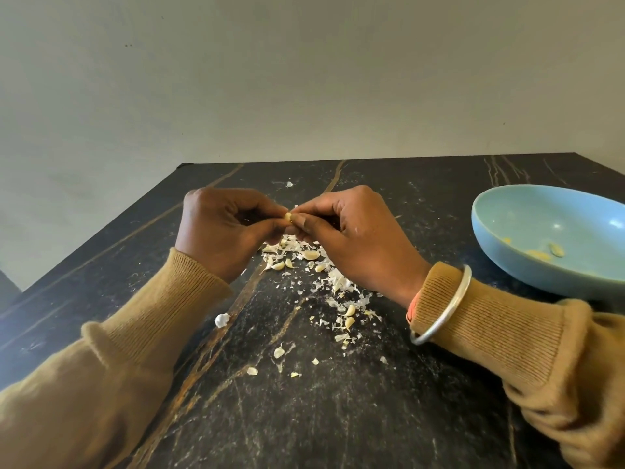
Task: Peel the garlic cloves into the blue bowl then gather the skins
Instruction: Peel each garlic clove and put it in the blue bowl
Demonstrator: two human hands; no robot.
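Currently | left hand (223, 231), right hand (358, 238) pinch garlic clove (288, 216) above skins (338, 282) | blue bowl (541, 214) well apart

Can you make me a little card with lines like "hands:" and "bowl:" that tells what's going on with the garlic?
hands: left hand and right hand both pinch one garlic clove above the table
bowl: blue bowl at the right, a few peeled cloves inside
skins: skins scattered under and near the hands, not gathered yet
loose cloves: loose cloves lie among the skins
table look: dark with pale streaks
jewellery: silver bangle, right side
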